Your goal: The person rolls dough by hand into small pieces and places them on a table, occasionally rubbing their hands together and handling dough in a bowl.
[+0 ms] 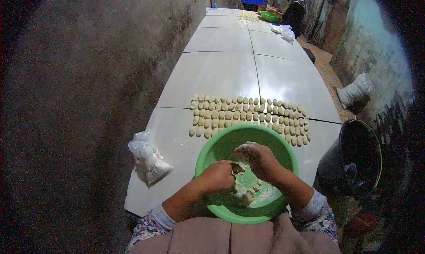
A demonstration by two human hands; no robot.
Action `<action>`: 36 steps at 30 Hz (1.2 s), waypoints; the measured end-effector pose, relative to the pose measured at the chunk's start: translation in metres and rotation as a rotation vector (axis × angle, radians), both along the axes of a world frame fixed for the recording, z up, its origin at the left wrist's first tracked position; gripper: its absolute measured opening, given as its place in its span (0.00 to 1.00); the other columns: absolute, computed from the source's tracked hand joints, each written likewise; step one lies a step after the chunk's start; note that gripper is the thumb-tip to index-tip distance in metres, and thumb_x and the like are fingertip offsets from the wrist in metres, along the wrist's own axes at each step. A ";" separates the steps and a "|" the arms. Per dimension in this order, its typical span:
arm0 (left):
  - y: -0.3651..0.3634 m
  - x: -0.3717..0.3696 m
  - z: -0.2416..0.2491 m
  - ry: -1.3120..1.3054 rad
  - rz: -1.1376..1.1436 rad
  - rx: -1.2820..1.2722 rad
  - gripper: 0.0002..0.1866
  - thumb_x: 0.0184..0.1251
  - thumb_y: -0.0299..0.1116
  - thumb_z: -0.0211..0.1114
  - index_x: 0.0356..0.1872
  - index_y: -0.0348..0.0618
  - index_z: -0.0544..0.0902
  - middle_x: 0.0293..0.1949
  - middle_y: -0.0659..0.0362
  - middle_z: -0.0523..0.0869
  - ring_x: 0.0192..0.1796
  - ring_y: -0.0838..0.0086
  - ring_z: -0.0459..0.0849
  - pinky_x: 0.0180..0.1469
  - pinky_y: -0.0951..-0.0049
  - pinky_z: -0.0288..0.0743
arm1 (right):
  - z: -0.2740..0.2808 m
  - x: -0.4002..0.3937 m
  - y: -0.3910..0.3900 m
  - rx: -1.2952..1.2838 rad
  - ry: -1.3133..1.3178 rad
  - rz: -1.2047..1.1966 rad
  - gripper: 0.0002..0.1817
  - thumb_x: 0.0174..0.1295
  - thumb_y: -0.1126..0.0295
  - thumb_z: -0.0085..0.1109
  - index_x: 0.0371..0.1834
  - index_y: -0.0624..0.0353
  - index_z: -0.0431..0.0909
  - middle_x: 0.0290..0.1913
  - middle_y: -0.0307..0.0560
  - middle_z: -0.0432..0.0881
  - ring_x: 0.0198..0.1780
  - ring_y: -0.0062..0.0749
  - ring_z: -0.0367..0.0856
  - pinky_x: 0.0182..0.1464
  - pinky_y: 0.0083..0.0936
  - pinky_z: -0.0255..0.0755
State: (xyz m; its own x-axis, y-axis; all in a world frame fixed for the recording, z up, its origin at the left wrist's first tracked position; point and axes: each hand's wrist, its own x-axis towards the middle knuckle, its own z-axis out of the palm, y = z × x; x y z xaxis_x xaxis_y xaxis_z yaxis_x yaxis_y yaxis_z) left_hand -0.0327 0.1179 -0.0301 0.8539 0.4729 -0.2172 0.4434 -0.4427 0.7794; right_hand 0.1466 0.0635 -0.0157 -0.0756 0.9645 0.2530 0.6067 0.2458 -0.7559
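Observation:
A large green basin (290,159) stands at the near edge of the white tiled table, with flour and dough bits (252,192) on its bottom. My left hand (219,176) is over the basin's left part, fingers curled inward; what they hold, if anything, is hidden. Beside it, to the right, my right hand (256,159) is bent over the basin, flour on its fingers, its fingertips too blurred to read. Many small oval dough pieces (248,108) lie in rows just beyond the basin.
A plastic bag of white powder (149,161) lies on the table's left. A black bucket (354,159) stands at the right. Farther off are a white plastic bag (285,32), another green basin (269,17), a person in dark clothes (294,15) and a blue crate (253,1).

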 end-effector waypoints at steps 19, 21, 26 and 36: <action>0.007 -0.005 -0.015 -0.191 0.220 -0.064 0.19 0.60 0.24 0.47 0.54 0.41 0.70 0.46 0.50 0.80 0.49 0.64 0.79 0.54 0.66 0.71 | 0.002 -0.005 -0.002 -0.212 0.659 0.228 0.26 0.42 0.90 0.48 0.49 0.64 0.71 0.43 0.45 0.79 0.50 0.34 0.77 0.61 0.30 0.66; 0.011 -0.007 -0.019 -0.170 0.213 -0.294 0.21 0.58 0.23 0.45 0.55 0.41 0.69 0.47 0.53 0.79 0.49 0.66 0.78 0.55 0.66 0.69 | 0.002 -0.004 -0.001 -0.229 0.588 0.205 0.25 0.42 0.88 0.51 0.49 0.64 0.71 0.43 0.46 0.79 0.50 0.32 0.78 0.59 0.28 0.67; 0.016 -0.012 -0.019 -0.379 0.037 -0.435 0.21 0.71 0.35 0.39 0.62 0.41 0.65 0.52 0.54 0.76 0.49 0.70 0.75 0.50 0.71 0.69 | -0.010 0.000 0.001 -0.129 0.480 0.116 0.24 0.38 0.82 0.63 0.44 0.60 0.75 0.44 0.47 0.79 0.47 0.30 0.78 0.53 0.27 0.70; 0.011 -0.009 -0.012 -0.319 0.238 -0.318 0.20 0.75 0.45 0.40 0.50 0.39 0.74 0.37 0.59 0.79 0.38 0.76 0.75 0.43 0.72 0.71 | 0.012 -0.006 -0.004 0.059 -0.010 0.043 0.21 0.47 0.73 0.66 0.46 0.56 0.73 0.50 0.53 0.74 0.55 0.53 0.71 0.57 0.41 0.68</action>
